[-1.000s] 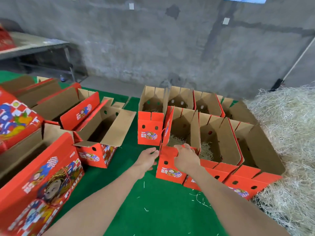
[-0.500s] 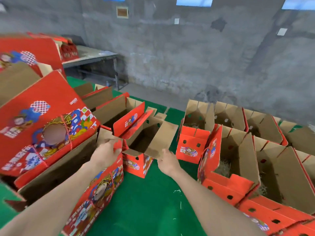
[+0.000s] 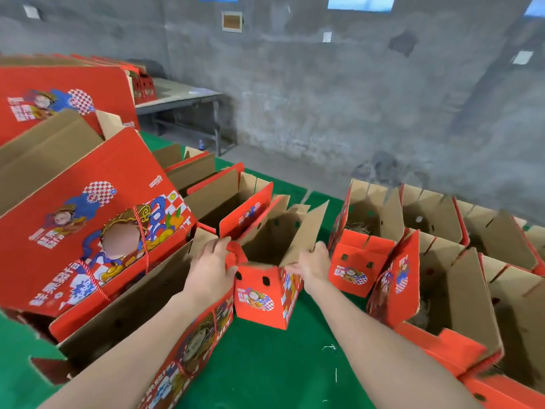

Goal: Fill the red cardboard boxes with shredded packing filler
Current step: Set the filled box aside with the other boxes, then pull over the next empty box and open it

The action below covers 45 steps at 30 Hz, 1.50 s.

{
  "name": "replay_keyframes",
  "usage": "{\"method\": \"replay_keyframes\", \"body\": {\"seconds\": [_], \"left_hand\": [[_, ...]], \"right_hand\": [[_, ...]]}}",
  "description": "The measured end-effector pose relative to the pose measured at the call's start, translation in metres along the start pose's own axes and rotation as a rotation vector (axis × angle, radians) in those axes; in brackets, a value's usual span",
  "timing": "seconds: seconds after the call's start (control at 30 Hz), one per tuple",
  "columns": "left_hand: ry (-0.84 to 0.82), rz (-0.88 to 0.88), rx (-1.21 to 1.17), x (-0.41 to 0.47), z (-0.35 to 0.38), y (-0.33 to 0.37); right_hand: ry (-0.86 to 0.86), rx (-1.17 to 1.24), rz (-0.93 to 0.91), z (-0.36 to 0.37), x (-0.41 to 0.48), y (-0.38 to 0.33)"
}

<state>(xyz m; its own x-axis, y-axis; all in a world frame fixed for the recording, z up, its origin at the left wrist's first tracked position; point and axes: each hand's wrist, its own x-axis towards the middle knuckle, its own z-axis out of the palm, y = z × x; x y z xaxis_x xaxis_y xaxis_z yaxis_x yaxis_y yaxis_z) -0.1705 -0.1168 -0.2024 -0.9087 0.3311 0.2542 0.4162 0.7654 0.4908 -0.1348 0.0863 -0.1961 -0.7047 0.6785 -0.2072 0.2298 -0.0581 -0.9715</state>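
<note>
Scene: We look down from head height at a green mat crowded with open red cardboard boxes. A grey concrete wall stands behind.
Left hand: Our left hand is curled over the near left top corner of a small red box, with the thumb on its front face.
Right hand: Our right hand grips the same box at its near right corner, fingers wrapped round the foot of a raised brown flap.
Box in hand: It stands upright on the mat between our arms, flaps up. Its inside is dark and we can see no filler in it.
Right side: A row of open boxes stands just beside it. Pale shredded filler shows in the nearest one, and a little shows in the box nearer to us.
Left side: Large printed boxes stand and lean there. Our left forearm crosses the edge of the nearest.
What has changed: A second ago both hands were on a box in the row, next to a big heap of filler. Half a second ago our view had swung left, the left hand lay on a large box's edge and the right was short of the flap. Now both hands have closed on the small box, and the heap is out of view.
What it means: We judge that we have left the row to fetch an empty box. It probably has to be carried over towards the heap before any filler can go in.
</note>
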Motion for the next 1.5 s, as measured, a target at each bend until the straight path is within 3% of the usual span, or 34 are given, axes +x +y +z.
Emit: {"method": "replay_keyframes", "body": {"seconds": [0.1, 0.2, 0.3, 0.5, 0.6, 0.7, 0.83, 0.9, 1.0, 1.13, 1.27, 1.5], "left_hand": [[0.018, 0.014, -0.15, -0.002, -0.004, 0.016], [0.153, -0.009, -0.43, 0.0, -0.012, 0.039], [0.218, -0.023, -0.517, 0.014, -0.026, 0.066], [-0.207, 0.243, -0.29, 0.011, -0.022, 0.129], [-0.339, 0.402, -0.177, -0.018, -0.003, 0.16], [-0.472, 0.472, -0.226, -0.053, 0.02, 0.193], [-0.675, 0.566, -0.235, -0.099, 0.05, 0.237], [-0.732, 0.621, -0.195, -0.122, 0.07, 0.257], [-0.808, 0.695, -0.067, -0.152, 0.099, 0.283], [-1.11, 0.587, -0.161, -0.173, 0.118, 0.306], [-1.236, 0.767, -0.036, -0.183, 0.125, 0.327], [-1.358, 0.766, -0.199, -0.232, 0.131, 0.379]], "right_hand": [[-0.007, 0.19, 0.034, -0.035, -0.003, -0.021], [-0.037, 0.304, 0.066, -0.079, -0.017, -0.031], [-0.117, 0.36, 0.101, -0.118, -0.041, -0.035], [-0.36, 0.108, 0.131, -0.217, -0.088, -0.022], [-0.42, 0.103, 0.186, -0.273, -0.105, -0.002], [-0.378, 0.1, 0.287, -0.334, -0.118, 0.021], [-0.209, -0.132, 0.377, -0.416, -0.135, 0.052], [-0.066, -0.264, 0.347, -0.441, -0.142, 0.066], [0.073, -0.515, 0.16, -0.452, -0.151, 0.085], [0.12, -0.609, 0.041, -0.449, -0.155, 0.103], [0.084, -0.7, -0.035, -0.452, -0.152, 0.101], [0.014, -0.829, -0.067, -0.511, -0.152, 0.103]]}}
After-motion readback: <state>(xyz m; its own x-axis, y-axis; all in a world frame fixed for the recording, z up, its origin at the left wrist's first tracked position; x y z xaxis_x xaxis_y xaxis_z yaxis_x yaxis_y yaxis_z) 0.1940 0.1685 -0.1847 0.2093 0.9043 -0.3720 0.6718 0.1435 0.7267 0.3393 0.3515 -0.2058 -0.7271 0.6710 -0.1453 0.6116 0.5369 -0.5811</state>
